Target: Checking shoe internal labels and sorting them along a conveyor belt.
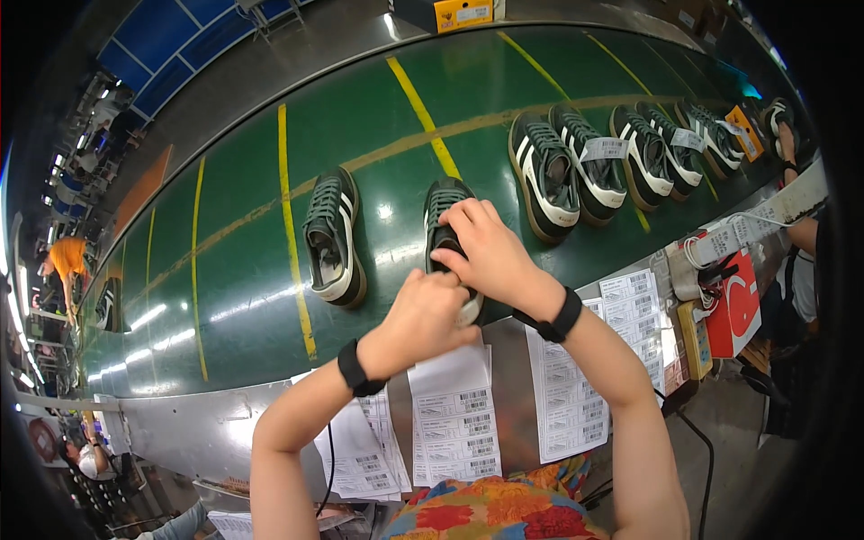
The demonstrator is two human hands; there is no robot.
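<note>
A black sneaker with white stripes and a gum sole stands on the green belt, toe pointing away from me. My right hand grips it around the laces and collar, its thumb by the opening. At the heel, my left hand is closed with curled fingers; whatever they pinch is hidden. The matching sneaker stands apart to the left, untouched. Both of my wrists wear black bands. Under my forearms, sheets of barcode labels hang over the metal edge.
Several more black sneakers stand to the right, some with paper tags. More label sheets, a power strip and a red box line the near right edge. A co-worker's hand touches a shoe at far right.
</note>
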